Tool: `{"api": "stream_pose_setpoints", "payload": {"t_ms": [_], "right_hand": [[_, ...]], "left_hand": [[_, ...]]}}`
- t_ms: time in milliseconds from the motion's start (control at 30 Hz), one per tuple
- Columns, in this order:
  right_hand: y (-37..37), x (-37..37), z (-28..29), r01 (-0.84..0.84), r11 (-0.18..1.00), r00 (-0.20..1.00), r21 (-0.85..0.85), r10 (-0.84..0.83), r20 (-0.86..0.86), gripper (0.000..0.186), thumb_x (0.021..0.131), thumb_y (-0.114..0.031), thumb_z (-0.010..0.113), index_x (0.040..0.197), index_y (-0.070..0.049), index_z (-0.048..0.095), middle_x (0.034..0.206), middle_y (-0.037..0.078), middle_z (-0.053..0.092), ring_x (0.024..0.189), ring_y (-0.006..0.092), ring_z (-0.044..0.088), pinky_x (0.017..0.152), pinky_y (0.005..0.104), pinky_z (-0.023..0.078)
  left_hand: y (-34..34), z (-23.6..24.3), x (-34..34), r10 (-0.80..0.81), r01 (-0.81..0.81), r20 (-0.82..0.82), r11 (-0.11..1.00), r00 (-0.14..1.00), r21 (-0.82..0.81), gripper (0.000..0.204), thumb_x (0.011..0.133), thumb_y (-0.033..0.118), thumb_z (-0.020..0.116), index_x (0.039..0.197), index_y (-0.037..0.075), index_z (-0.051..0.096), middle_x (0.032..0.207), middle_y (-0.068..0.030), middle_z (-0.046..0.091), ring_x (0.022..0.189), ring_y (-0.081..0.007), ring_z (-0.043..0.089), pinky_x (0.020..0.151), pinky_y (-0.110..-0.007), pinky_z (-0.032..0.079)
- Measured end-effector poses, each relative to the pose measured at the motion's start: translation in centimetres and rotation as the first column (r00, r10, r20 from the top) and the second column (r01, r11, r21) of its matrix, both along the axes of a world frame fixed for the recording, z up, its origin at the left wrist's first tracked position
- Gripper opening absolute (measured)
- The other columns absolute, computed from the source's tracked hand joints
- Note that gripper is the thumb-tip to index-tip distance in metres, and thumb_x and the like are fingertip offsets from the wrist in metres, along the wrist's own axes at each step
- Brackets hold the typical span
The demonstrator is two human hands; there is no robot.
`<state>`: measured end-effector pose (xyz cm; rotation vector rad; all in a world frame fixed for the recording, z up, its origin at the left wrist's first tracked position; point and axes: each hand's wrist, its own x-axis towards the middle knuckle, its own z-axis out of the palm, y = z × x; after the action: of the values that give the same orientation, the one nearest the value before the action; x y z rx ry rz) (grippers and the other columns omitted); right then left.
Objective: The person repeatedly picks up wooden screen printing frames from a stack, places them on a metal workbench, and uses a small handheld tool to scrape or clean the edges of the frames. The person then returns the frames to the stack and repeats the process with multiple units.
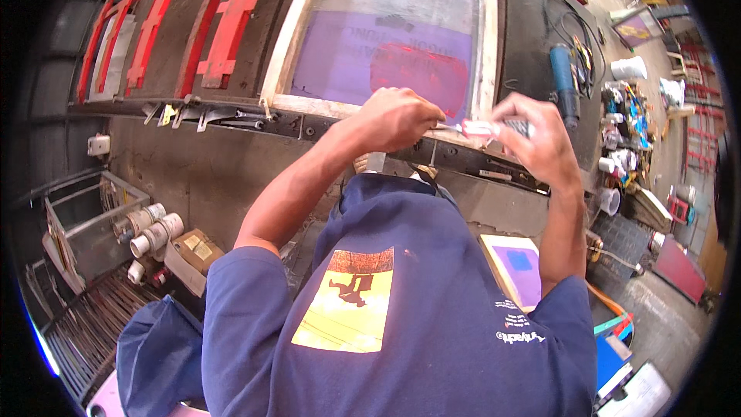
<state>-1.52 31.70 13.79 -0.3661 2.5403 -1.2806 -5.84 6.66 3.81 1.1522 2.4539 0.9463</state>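
My left hand pinches one end of a thin strip of clear tape stained with red ink. My right hand grips a small dark roll at the strip's other end. Both hands hover over the near edge of a wooden-framed printing screen. Its purple mesh carries a red ink patch. The screen lies on a dark press table.
Red metal arms run across the table at the left. A blue tool with black cables, white cups and clutter sit at the right. A smaller framed screen leans by my right side. Pipes and boxes lie lower left.
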Motion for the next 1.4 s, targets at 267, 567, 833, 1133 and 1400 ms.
{"api": "stream_pose_setpoints", "payload": {"t_ms": [267,567,833,1133,1400], "right_hand": [[-6.2,-2.4,0.9,0.041,0.999,0.940,0.032,-0.028,-0.339,0.019,0.083,-0.014,0.072,0.086,0.001,0.061,0.069,0.016,0.068,0.061,0.0211,0.067,0.061,0.0337,0.051],[-7.6,-3.5,0.4,0.063,0.998,0.952,0.001,-0.059,-0.301,0.023,0.085,-0.018,0.074,0.085,0.000,0.059,0.062,0.014,0.066,0.057,0.0196,0.069,0.053,0.0321,0.051],[-8.0,-3.3,-0.1,0.114,0.993,0.949,-0.002,-0.109,-0.295,0.027,0.085,-0.021,0.076,0.087,0.000,0.059,0.062,0.015,0.066,0.057,0.0216,0.068,0.054,0.0331,0.051],[-8.5,-1.7,3.1,0.075,0.948,0.968,0.310,0.005,-0.251,0.043,0.088,-0.040,0.071,0.096,0.001,0.061,0.066,0.017,0.067,0.064,0.0329,0.069,0.064,0.0407,0.052],[-8.6,-1.4,1.5,0.027,0.924,0.885,0.381,0.155,-0.439,0.037,0.088,-0.037,0.070,0.098,-0.004,0.058,0.070,0.016,0.066,0.067,0.0339,0.067,0.062,0.0411,0.051]], "left_hand": [[-0.9,1.7,-1.7,-0.003,-0.033,0.239,0.989,0.971,0.143,0.015,0.093,0.012,0.063,0.103,0.003,0.072,0.070,-0.0214,0.060,0.055,-0.0286,0.054,0.058,-0.040,0.046],[-1.4,-0.2,-2.7,-0.123,0.020,0.322,0.953,0.939,0.303,0.018,0.097,0.012,0.061,0.109,0.001,0.070,0.064,-0.0160,0.055,0.056,-0.0196,0.046,0.058,-0.038,0.044],[-1.8,-0.5,-3.1,-0.163,0.059,0.328,0.950,0.931,0.307,0.018,0.097,0.012,0.061,0.108,0.001,0.069,0.064,-0.0156,0.055,0.056,-0.0211,0.047,0.058,-0.039,0.044],[-2.2,1.1,-3.7,-0.224,0.185,0.364,0.973,0.904,0.141,0.018,0.097,0.014,0.058,0.102,-0.003,0.064,0.067,-0.0189,0.059,0.058,-0.0280,0.053,0.059,-0.043,0.043],[-3.9,2.6,-3.9,-0.313,0.231,0.223,0.916,0.923,0.328,0.034,0.089,0.014,0.067,0.120,-0.001,0.062,0.102,-0.0216,0.070,0.090,-0.0333,0.069,0.080,-0.043,0.052]]}}
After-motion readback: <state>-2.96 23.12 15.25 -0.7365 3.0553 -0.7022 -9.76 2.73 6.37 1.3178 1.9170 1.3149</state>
